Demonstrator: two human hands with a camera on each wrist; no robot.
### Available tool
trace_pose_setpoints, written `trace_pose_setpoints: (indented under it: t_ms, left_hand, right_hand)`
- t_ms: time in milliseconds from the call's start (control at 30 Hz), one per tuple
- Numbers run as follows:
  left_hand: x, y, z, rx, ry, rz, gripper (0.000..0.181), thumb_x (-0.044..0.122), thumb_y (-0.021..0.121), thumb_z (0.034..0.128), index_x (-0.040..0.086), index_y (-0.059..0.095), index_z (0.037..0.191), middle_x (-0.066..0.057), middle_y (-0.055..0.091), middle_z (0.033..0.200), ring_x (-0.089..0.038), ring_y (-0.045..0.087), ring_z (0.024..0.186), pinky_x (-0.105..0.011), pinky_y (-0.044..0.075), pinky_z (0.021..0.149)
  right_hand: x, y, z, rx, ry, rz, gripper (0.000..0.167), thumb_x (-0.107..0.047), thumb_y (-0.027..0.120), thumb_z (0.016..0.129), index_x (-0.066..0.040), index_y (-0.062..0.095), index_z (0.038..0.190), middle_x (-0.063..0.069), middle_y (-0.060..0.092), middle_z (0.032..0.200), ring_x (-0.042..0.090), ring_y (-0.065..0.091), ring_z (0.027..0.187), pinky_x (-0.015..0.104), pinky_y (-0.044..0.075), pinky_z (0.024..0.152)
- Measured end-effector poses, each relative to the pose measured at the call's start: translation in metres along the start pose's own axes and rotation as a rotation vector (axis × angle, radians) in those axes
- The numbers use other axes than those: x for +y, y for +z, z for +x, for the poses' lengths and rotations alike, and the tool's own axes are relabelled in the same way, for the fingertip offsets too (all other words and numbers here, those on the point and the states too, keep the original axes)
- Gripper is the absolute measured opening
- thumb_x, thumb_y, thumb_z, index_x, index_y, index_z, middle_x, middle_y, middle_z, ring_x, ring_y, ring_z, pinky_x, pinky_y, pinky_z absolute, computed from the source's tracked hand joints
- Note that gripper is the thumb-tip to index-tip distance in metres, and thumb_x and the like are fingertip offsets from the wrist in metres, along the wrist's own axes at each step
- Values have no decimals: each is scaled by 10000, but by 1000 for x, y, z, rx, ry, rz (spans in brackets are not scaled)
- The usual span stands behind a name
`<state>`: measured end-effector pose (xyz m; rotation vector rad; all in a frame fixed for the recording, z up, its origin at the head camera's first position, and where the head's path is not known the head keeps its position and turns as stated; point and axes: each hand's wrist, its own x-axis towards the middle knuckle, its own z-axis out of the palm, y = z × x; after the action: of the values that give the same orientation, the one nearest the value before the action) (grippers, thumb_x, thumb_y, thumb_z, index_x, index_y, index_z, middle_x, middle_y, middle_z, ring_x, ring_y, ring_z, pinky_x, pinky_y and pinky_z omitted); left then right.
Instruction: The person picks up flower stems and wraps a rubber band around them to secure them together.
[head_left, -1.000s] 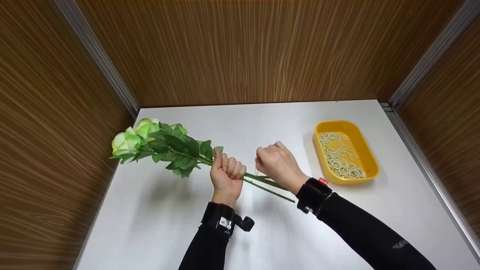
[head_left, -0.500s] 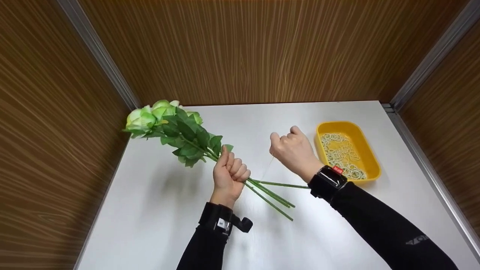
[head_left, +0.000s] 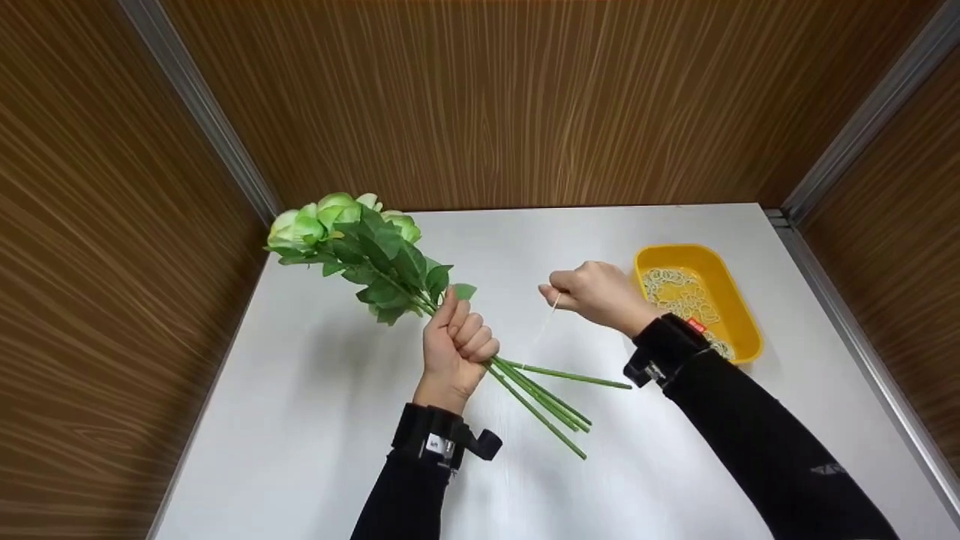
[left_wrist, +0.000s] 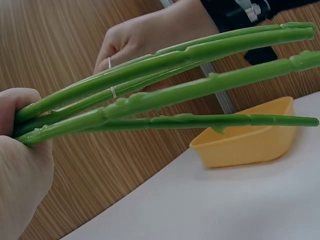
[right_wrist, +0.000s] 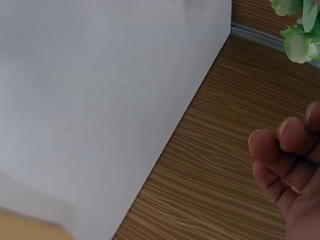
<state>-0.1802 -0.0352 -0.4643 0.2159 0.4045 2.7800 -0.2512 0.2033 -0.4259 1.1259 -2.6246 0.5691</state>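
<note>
My left hand (head_left: pixel 457 346) grips the green stems (head_left: pixel 544 397) of several pale green flowers (head_left: pixel 337 214). The blooms and dark leaves (head_left: pixel 390 262) point to the back left, while the bare stem ends fan out to the right. One stem stands apart from the others; in the left wrist view a thin white rubber band (left_wrist: pixel 113 92) shows on a stem. From the stems the band stretches up to my right hand (head_left: pixel 596 292), which holds its other end with curled fingers. Those fingertips (right_wrist: pixel 265 146) also appear in the right wrist view, where the band is hard to make out.
A yellow plastic tub (head_left: pixel 675 249) with many pale rubber bands (head_left: pixel 679 296) stands on the white table (head_left: pixel 300 450), right beside my right forearm. Wood-patterned panels (head_left: pixel 480 105) wall in the back and both sides.
My right hand has moved away to the right, turning over and stretching the band. My left hand has tilted the flowers upward and toward the right. The stem ends have spread and show more.
</note>
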Motion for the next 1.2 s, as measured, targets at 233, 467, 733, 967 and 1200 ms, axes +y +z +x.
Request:
trace_pose_setpoints:
  t_ms: [233, 467, 733, 967, 1200]
  left_hand:
    - [2, 8, 2, -47, 39, -230, 590, 430, 345, 1119, 175, 239, 598, 69, 174, 506, -71, 166, 404, -218, 173, 421]
    - [2, 15, 9, -13, 202, -301, 606, 444, 350, 1113, 160, 265, 585, 67, 169, 512, -75, 159, 408, -221, 169, 419]
    - [2, 16, 15, 86, 459, -313, 619, 460, 367, 1101, 157, 231, 578, 55, 138, 509, -88, 112, 420, -225, 104, 447]
    - [1, 13, 16, 168, 572, -203, 612, 454, 320, 1110, 152, 223, 587, 35, 142, 495, -111, 73, 436, -243, 70, 473]
    - [-2, 5, 16, 223, 602, -104, 597, 426, 321, 1117, 152, 250, 592, 38, 163, 486, -110, 77, 433, -250, 69, 469]
  right_hand:
    - [3, 30, -11, -28, 165, 452, 452, -212, 586, 1063, -136, 449, 638, -75, 464, 502, 84, 497, 434, 228, 410, 491]
    - [-22, 76, -27, 40, 402, 725, 466, -230, 526, 1079, -121, 470, 630, -62, 479, 510, 59, 464, 466, 192, 348, 480]
    - [-67, 113, -38, -17, 597, 864, 479, -343, 465, 1086, -121, 554, 671, -16, 548, 480, 142, 559, 482, 236, 357, 541]
    - [-98, 119, -43, -136, 668, 949, 468, -190, 423, 1025, -98, 567, 588, -20, 510, 452, 128, 541, 405, 247, 431, 503]
    - [-109, 100, -45, -244, 682, 953, 361, -109, 349, 973, 8, 651, 816, 21, 524, 458, 136, 536, 369, 351, 496, 395]
